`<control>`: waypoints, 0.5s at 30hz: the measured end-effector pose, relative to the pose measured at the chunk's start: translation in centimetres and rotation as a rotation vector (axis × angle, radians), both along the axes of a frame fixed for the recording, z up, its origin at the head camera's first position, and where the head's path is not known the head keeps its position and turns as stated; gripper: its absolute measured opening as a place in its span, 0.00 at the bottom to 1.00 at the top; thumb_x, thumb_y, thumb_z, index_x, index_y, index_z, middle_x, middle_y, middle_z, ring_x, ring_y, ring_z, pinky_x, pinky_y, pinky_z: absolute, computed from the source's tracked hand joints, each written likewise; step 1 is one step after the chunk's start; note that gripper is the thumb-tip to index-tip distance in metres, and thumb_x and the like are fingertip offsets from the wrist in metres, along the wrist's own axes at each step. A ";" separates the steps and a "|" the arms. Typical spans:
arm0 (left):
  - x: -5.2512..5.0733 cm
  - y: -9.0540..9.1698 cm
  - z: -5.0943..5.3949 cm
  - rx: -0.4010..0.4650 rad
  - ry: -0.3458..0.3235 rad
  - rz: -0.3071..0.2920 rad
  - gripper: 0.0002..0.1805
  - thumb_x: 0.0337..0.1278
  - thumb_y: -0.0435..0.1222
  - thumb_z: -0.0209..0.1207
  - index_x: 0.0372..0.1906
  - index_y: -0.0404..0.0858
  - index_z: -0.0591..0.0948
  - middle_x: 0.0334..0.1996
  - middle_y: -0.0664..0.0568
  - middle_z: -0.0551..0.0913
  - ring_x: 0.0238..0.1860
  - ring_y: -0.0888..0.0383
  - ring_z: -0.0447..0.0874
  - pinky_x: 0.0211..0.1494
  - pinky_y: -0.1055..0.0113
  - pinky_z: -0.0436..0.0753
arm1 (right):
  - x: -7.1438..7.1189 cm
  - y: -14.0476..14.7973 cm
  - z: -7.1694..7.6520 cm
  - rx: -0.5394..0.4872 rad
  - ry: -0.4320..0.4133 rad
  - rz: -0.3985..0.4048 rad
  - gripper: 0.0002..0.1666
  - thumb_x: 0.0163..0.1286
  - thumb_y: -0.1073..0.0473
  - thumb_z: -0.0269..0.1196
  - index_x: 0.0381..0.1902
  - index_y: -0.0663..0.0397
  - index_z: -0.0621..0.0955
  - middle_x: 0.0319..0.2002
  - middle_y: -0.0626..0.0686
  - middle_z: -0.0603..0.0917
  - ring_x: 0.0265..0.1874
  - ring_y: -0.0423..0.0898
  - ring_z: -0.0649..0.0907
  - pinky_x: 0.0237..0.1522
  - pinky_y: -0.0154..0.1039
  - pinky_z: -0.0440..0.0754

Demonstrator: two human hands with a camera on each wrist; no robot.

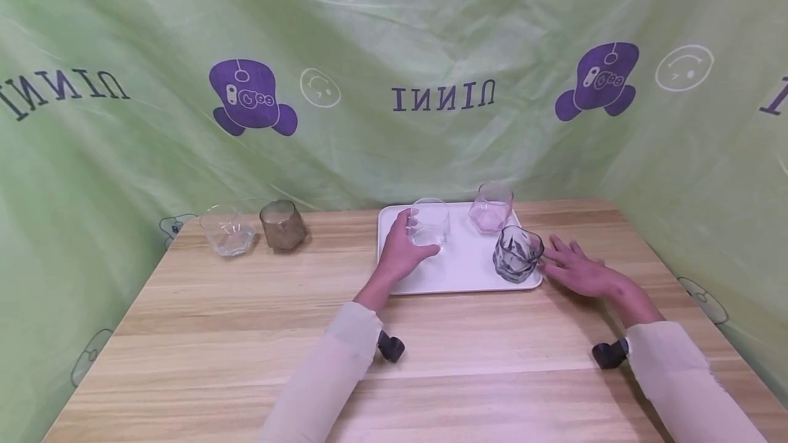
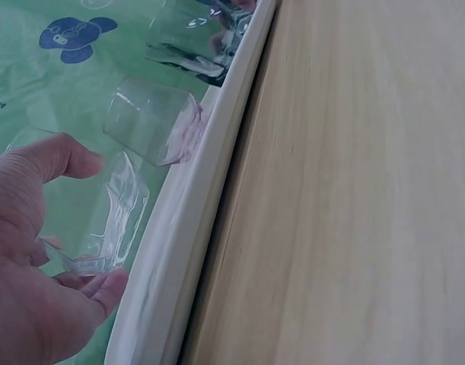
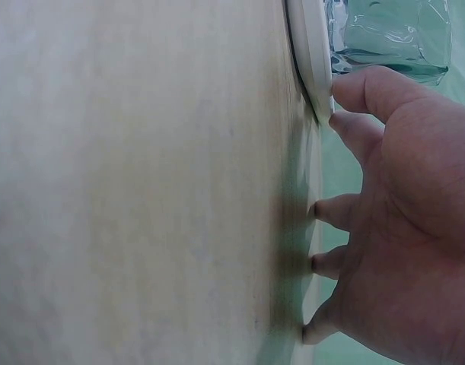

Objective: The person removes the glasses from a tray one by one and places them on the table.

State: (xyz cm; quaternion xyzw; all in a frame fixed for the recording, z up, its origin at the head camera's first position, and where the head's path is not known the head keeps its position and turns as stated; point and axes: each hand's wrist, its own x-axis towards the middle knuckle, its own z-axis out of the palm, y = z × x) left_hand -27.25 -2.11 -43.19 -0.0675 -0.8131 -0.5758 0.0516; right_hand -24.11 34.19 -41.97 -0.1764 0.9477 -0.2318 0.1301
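My left hand point(image 1: 397, 255) is curled round a clear glass point(image 1: 433, 223), thumb on the near side and fingers on the far side, so I'm holding it. The glass is upright at the white tray point(image 1: 462, 271), left of the tray's middle; can't tell if its base touches. My right hand point(image 1: 579, 271) holds nothing: fingers spread, palm down at the tray's right end, thumb and forefinger at the tray rim, the other fingertips down on the wooden table point(image 1: 468, 340). Just beside that hand, a smoky grey glass point(image 1: 516, 260) stands upright on the tray's near right corner; can't tell if my fingers touch it. A pink-tinted glass point(image 1: 490, 210) stands behind it, at the far right corner. Well apart on my left, off the tray, a brown glass point(image 1: 285, 230) and a wide clear glass point(image 1: 228, 236) stand side by side near the table's far edge. Pale sleeves point(image 1: 326, 368) cover both my forearms, a small black device point(image 1: 390, 346) at each cuff. Green printed curtain point(image 1: 394, 149) behind everything.
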 end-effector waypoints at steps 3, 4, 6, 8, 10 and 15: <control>0.0 -0.8 0.0 0.008 -0.004 0.013 0.47 0.44 0.33 0.78 0.72 0.37 0.67 0.60 0.41 0.75 0.61 0.45 0.74 0.65 0.54 0.76 | -0.1 0.0 0.1 0.000 -0.003 -0.002 0.40 0.83 0.42 0.48 0.80 0.60 0.56 0.75 0.80 0.41 0.69 0.87 0.39 0.52 0.91 0.33; 0.0 -1.0 0.1 0.010 -0.006 0.017 0.47 0.44 0.33 0.78 0.72 0.37 0.67 0.61 0.41 0.75 0.61 0.45 0.74 0.66 0.54 0.75 | -0.1 0.0 0.1 -0.002 -0.004 -0.001 0.40 0.83 0.42 0.48 0.80 0.60 0.56 0.75 0.80 0.41 0.69 0.87 0.39 0.52 0.91 0.33; 0.0 -1.5 0.1 0.014 -0.006 0.025 0.48 0.44 0.33 0.78 0.72 0.36 0.67 0.61 0.41 0.75 0.61 0.45 0.74 0.65 0.54 0.76 | -0.1 0.0 0.2 -0.004 -0.006 -0.001 0.40 0.83 0.42 0.48 0.80 0.61 0.56 0.75 0.80 0.41 0.69 0.86 0.39 0.52 0.91 0.32; 0.0 -2.0 0.4 0.011 -0.007 0.033 0.47 0.45 0.33 0.78 0.72 0.37 0.67 0.60 0.41 0.75 0.62 0.44 0.74 0.65 0.54 0.76 | -0.1 0.0 0.2 -0.008 -0.009 -0.004 0.40 0.83 0.42 0.49 0.80 0.62 0.57 0.76 0.80 0.41 0.69 0.86 0.39 0.53 0.90 0.32; 0.0 -2.5 0.5 0.005 -0.008 0.043 0.47 0.45 0.33 0.78 0.72 0.37 0.67 0.61 0.42 0.75 0.62 0.44 0.74 0.65 0.53 0.76 | 0.0 0.1 0.2 -0.008 -0.011 -0.008 0.41 0.83 0.42 0.48 0.79 0.64 0.57 0.76 0.80 0.41 0.69 0.86 0.39 0.53 0.90 0.32; -0.1 -4.2 0.9 0.002 -0.027 0.084 0.48 0.44 0.33 0.78 0.73 0.38 0.67 0.62 0.41 0.75 0.64 0.43 0.73 0.67 0.54 0.75 | 0.0 0.2 0.0 -0.008 -0.015 -0.010 0.41 0.83 0.41 0.48 0.79 0.63 0.57 0.76 0.79 0.41 0.70 0.85 0.39 0.54 0.90 0.31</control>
